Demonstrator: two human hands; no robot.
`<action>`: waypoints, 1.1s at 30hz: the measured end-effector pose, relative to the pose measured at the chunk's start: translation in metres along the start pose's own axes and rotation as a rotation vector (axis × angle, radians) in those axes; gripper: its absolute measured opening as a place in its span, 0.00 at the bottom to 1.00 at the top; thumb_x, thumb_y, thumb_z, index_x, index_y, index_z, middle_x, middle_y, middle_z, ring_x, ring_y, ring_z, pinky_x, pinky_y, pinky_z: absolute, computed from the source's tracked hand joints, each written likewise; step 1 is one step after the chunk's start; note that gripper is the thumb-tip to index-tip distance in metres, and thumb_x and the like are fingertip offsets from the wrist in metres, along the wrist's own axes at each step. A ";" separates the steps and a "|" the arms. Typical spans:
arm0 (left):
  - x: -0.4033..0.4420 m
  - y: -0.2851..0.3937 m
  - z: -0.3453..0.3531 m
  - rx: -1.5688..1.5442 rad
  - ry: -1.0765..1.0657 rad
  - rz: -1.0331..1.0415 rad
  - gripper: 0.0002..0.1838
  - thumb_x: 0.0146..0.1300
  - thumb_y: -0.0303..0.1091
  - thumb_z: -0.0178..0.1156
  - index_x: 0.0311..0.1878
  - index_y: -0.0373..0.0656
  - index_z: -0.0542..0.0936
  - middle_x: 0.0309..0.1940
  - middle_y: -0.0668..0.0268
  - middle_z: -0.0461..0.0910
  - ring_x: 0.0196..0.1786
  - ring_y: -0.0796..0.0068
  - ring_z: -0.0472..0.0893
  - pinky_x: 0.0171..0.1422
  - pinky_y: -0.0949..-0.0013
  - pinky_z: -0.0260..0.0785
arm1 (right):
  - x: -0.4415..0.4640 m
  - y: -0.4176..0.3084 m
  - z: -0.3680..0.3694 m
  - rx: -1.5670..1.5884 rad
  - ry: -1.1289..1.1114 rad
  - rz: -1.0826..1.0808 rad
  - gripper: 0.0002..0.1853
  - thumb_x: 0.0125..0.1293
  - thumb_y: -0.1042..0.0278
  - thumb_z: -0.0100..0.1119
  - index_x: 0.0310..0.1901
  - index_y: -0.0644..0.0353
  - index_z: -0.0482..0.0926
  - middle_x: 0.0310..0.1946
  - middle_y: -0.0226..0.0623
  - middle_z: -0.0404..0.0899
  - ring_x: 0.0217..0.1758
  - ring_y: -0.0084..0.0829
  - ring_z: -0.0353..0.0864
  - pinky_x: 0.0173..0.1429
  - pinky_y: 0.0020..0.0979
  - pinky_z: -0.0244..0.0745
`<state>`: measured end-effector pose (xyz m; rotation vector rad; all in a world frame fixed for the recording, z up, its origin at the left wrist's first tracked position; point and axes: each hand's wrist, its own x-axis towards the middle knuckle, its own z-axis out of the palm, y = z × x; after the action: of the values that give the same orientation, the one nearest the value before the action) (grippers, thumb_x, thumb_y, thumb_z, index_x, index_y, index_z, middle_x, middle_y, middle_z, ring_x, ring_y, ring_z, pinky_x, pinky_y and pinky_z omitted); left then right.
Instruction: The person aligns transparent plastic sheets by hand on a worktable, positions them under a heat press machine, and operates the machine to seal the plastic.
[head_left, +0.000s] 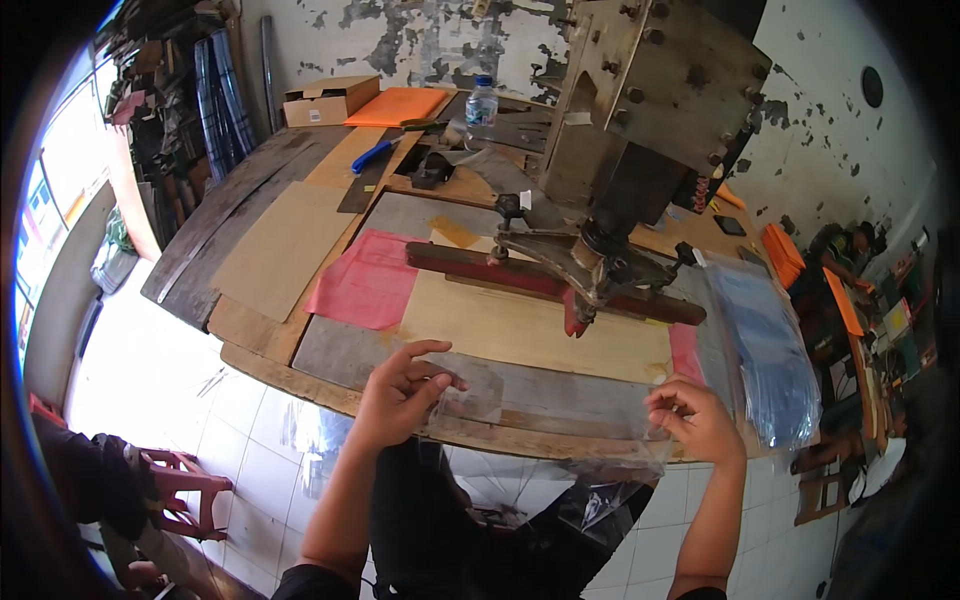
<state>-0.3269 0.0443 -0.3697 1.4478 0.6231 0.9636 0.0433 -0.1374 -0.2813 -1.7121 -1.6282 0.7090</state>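
Observation:
A clear plastic sheet (560, 450) stretches between my two hands over the front edge of the worktable and my lap. My left hand (405, 395) pinches its left end, thumb against fingers. At its right end my right hand (692, 415) is closed on the sheet. Beyond my hands a cream board (480, 325) lies on the machine's grey bed, with a pink sheet (365, 280) at its left. Above the board stands a press head with a dark red bar (500, 272). The sheet's exact edges are hard to make out.
A stack of clear plastic sheets (765, 350) lies to the right. Farther back are a water bottle (481, 105), a blue-handled cutter (372, 157), an orange folder (398, 107) and a cardboard box (330, 101). A red stool (185, 490) stands at lower left; people sit at both sides.

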 end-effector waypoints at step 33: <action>0.001 -0.009 -0.001 -0.018 0.113 0.017 0.19 0.77 0.24 0.62 0.68 0.35 0.74 0.42 0.55 0.92 0.34 0.89 0.79 0.41 0.80 0.70 | 0.013 -0.028 -0.021 0.098 0.026 0.020 0.05 0.69 0.77 0.71 0.43 0.68 0.91 0.38 0.38 0.92 0.41 0.23 0.90 0.47 0.26 0.84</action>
<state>-0.3258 0.0466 -0.3780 1.3921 0.6836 1.0673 0.0420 -0.1266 -0.2457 -1.6637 -1.5355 0.7605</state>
